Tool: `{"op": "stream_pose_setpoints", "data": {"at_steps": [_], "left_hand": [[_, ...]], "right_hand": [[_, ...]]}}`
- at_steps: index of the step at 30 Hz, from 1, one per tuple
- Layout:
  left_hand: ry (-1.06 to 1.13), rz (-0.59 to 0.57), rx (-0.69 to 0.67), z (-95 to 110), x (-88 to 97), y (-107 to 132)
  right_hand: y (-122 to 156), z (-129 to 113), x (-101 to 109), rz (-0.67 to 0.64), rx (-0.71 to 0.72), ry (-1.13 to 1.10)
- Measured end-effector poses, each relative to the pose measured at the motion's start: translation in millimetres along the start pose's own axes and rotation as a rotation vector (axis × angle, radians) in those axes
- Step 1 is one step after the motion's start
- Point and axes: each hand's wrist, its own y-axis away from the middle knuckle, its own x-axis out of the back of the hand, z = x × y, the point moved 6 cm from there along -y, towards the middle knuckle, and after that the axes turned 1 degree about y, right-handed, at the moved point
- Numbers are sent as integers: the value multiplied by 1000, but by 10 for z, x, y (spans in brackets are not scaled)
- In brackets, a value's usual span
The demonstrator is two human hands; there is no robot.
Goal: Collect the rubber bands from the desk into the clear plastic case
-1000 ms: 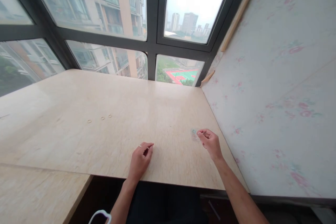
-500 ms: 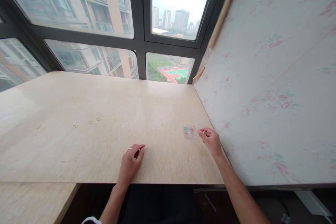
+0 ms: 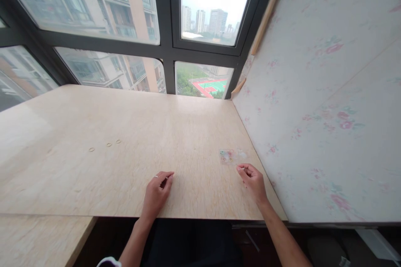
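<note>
no readable text, no legible labels

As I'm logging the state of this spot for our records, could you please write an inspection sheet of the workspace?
Surface: pale, marbled counter, another section at near left.
Job's things: clear case with small coloured pieces, at right; three thin rings spaced apart at left.
Clutter: pale flat item below the counter at right.
Grippers: bare left hand on the counter, fingers curled; right hand pinched beside the case's near edge; whether either holds anything is unclear.
Cables: nothing seen.
Surroundings: dark window frame ahead, flowered wall at right.
</note>
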Motion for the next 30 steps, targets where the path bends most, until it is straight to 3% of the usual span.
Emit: {"op": "stream_pose_setpoints", "data": {"at_steps": [3,6,9,15,18,21,25,30], "left_hand": [[67,-24,55,-35,6,-13],[201,-30,197,-148,48,-77],[284,52,324,-326,200,-227],[64,329,351,-815,896,-720],[-274,387,401,-1059,1350,-920],[-391,415,443,-1265,1791,-1017],[-553,323,460,-1509,2217,-1042],[-739,108,437,-1771,2397,-1091]], "right_hand": [[115,53,-39,-9,36,14],[151,105,-43,-5,32,12],[144,114,-44,-17,26,20],[153,73,-53,-51,43,71],[158,88,-44,-49,42,110],[152,111,-35,-54,66,151],[132,135,-24,-55,124,219],[130,132,-44,-73,197,278]]}}
